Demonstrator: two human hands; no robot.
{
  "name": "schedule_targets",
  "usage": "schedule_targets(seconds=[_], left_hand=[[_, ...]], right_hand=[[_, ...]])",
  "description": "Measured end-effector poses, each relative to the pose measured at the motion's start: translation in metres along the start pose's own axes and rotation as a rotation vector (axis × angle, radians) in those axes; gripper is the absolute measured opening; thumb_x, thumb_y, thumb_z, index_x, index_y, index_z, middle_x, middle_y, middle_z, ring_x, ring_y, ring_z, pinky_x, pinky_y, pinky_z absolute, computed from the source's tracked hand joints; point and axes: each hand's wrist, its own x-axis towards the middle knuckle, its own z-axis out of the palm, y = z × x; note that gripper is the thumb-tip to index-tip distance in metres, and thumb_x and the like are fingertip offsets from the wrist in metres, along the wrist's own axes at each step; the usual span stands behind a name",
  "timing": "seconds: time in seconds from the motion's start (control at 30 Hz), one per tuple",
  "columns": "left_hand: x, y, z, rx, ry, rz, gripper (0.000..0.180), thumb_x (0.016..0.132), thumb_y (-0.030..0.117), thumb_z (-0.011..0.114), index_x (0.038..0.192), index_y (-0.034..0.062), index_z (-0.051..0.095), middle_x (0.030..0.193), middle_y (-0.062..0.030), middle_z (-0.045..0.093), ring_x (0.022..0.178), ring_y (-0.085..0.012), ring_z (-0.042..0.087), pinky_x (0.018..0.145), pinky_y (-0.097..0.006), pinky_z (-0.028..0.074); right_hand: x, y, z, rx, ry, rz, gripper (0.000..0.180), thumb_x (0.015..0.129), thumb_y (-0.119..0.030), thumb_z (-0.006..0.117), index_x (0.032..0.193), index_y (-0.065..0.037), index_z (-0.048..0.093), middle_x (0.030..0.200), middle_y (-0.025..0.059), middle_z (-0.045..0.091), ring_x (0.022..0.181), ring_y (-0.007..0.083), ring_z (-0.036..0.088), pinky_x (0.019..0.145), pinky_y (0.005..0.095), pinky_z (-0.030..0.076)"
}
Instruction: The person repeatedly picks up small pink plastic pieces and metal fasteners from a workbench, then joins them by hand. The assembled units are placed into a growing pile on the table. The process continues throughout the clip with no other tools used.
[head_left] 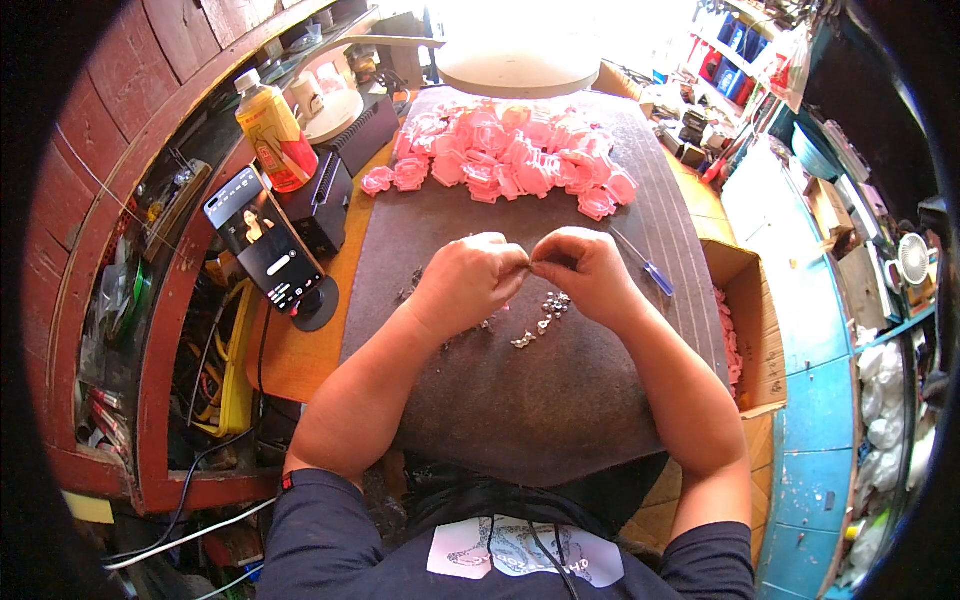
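Note:
Over the middle of the dark mat (530, 400), my left hand (470, 282) and my right hand (588, 272) meet fingertip to fingertip. Both are closed in a pinch, and whatever they hold is too small and covered to make out. A hint of pink shows under the left fingers. Just below the hands lie several small shiny metal parts (545, 320), with darker bits by the left wrist. Beyond the hands spreads a heap of pink plastic pieces (520, 150). A screwdriver (655, 275) with a blue handle lies to the right of my right hand.
A phone (265, 240) stands lit on a round stand at the left, near a bottle (275, 135) with a yellow and red label. A white lamp (518, 60) hangs over the far end. An open cardboard box (755, 330) holding pink pieces is at the right edge.

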Motion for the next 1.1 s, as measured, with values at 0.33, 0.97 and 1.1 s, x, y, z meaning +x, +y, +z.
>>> schedule_targets(seconds=[0.33, 0.97, 1.1], left_hand=[[0.002, -0.002, 0.003, -0.128, -0.038, 0.116, 0.012, 0.084, 0.012, 0.069, 0.093, 0.0028, 0.070, 0.082, -0.0126, 0.066, 0.078, -0.0290, 0.065, 0.072, -0.038, 0.052], [0.004, 0.004, 0.009, -0.407, 0.179, -0.134, 0.036, 0.087, 0.003, 0.063, 0.122, -0.0065, 0.062, 0.101, -0.0158, 0.065, 0.083, -0.0196, 0.065, 0.075, -0.030, 0.053], [0.005, 0.006, 0.010, -0.412, 0.208, -0.104, 0.036, 0.085, 0.004, 0.065, 0.119, -0.0070, 0.063, 0.099, -0.0194, 0.066, 0.082, -0.0257, 0.067, 0.076, -0.033, 0.054]], right_hand=[[-0.003, -0.017, -0.017, -0.224, -0.090, -0.038, 0.006, 0.081, -0.005, 0.072, 0.084, 0.000, 0.069, 0.072, 0.0092, 0.066, 0.066, 0.0161, 0.062, 0.064, 0.0308, 0.051], [-0.009, -0.010, 0.012, -0.236, 0.166, -0.038, 0.006, 0.085, -0.002, 0.067, 0.081, 0.002, 0.066, 0.069, 0.0043, 0.060, 0.065, 0.0073, 0.053, 0.058, 0.0272, 0.044], [-0.009, -0.010, 0.011, -0.367, 0.156, -0.106, 0.005, 0.083, -0.004, 0.067, 0.083, 0.001, 0.067, 0.073, 0.0121, 0.063, 0.064, 0.0195, 0.060, 0.060, 0.0332, 0.046]])
